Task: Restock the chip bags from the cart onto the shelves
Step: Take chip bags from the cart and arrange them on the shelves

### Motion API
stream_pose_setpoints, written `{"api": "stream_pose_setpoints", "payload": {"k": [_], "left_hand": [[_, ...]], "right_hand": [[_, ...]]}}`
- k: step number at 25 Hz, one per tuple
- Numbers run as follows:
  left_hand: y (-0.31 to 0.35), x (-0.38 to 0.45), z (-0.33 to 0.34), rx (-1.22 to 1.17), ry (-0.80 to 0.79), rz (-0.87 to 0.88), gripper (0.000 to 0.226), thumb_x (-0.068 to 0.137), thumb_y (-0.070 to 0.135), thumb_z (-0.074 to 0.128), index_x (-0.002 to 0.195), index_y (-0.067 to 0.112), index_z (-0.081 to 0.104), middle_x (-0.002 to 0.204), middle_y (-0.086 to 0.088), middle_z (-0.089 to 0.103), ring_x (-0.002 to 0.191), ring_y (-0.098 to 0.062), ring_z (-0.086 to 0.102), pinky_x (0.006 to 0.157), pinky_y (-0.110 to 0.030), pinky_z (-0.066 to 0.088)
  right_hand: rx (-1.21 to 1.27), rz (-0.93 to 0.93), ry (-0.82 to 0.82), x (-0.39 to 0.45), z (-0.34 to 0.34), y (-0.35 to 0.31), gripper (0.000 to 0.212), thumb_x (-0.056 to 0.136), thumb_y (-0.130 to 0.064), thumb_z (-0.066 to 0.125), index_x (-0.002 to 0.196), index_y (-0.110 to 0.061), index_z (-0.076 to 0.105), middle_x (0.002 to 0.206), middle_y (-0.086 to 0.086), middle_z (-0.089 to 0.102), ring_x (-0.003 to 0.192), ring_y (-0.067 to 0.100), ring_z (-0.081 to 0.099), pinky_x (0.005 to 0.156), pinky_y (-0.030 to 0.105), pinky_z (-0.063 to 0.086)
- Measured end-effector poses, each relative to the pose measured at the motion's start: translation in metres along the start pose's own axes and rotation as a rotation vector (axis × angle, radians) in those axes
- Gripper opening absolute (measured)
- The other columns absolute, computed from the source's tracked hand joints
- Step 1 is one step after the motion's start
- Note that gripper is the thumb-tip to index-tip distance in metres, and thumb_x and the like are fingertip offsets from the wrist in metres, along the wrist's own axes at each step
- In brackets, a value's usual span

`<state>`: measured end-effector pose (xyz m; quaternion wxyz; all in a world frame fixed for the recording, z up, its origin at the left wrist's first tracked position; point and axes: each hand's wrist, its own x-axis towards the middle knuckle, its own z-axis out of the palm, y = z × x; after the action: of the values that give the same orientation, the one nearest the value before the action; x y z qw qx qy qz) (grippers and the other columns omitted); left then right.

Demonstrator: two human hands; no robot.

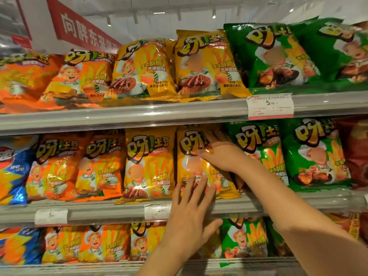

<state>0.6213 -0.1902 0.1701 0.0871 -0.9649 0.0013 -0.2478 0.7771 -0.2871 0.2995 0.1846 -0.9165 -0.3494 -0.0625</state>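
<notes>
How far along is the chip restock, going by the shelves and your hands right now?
Done, by the look of it: the top shelf and middle shelf show full rows of bags. In hand: the right hand and left hand are both on a yellow bag in the middle shelf, seating it. Left: unclear, since the cart is out of view.

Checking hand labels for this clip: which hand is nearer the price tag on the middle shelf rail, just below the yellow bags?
Left. The left hand lies right beside that price tag, fingers spread on the yellow bag. The right hand is higher, at the bag's upper part.
</notes>
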Motion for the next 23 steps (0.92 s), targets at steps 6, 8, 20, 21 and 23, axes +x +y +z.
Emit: {"api": "stream_pose_setpoints", "payload": {"k": [6,8,20,21,23], "left_hand": [[-0.002,-0.001,-0.007,0.077,-0.005,0.045,0.078,0.094,0.07,0.04,0.158,0.026,0.028,0.165,-0.004,0.024,0.151,-0.035,0.022,0.118,-0.055,0.02],[-0.008,0.001,-0.004,0.046,0.014,0.072,0.076,0.095,0.069,0.039,0.157,0.027,0.03,0.166,-0.002,0.021,0.152,-0.033,0.022,0.117,-0.051,0.017],[-0.013,-0.004,0.024,-0.039,0.152,0.09,0.076,0.092,0.065,0.04,0.157,0.025,0.032,0.166,-0.002,0.024,0.154,-0.032,0.017,0.119,-0.06,0.02],[-0.007,-0.015,0.029,-0.056,0.175,0.102,0.073,0.094,0.06,0.041,0.157,0.024,0.033,0.166,-0.003,0.025,0.154,-0.033,0.017,0.12,-0.061,0.018],[0.012,-0.045,0.043,-0.109,0.172,0.157,0.063,0.096,0.049,0.044,0.153,0.023,0.04,0.163,-0.005,0.031,0.153,-0.033,0.021,0.119,-0.062,0.019]], "right_hand": [[-0.137,-0.003,0.287,-0.029,0.006,-0.009,0.06,0.1,-0.049,0.052,0.151,-0.018,0.04,0.151,0.014,0.047,0.136,0.033,0.046,0.099,0.041,0.048],[-0.071,-0.118,0.396,-0.059,0.016,-0.002,0.06,0.099,-0.041,0.056,0.152,-0.022,0.036,0.157,0.008,0.035,0.147,0.029,0.03,0.111,0.044,0.042],[-0.011,-0.032,0.387,-0.157,0.061,0.09,0.06,0.103,-0.048,0.047,0.159,-0.03,0.031,0.171,-0.003,-0.006,0.157,0.019,-0.013,0.128,0.04,0.002],[0.076,-0.034,0.442,-0.169,0.069,0.092,0.053,0.102,-0.041,0.054,0.152,-0.024,0.046,0.17,0.004,0.016,0.158,0.022,0.004,0.128,0.04,0.012],[0.172,0.014,0.548,-0.194,0.088,0.104,0.038,0.096,-0.025,0.065,0.132,-0.013,0.065,0.15,0.012,0.05,0.144,0.028,0.041,0.12,0.048,0.036]]}}
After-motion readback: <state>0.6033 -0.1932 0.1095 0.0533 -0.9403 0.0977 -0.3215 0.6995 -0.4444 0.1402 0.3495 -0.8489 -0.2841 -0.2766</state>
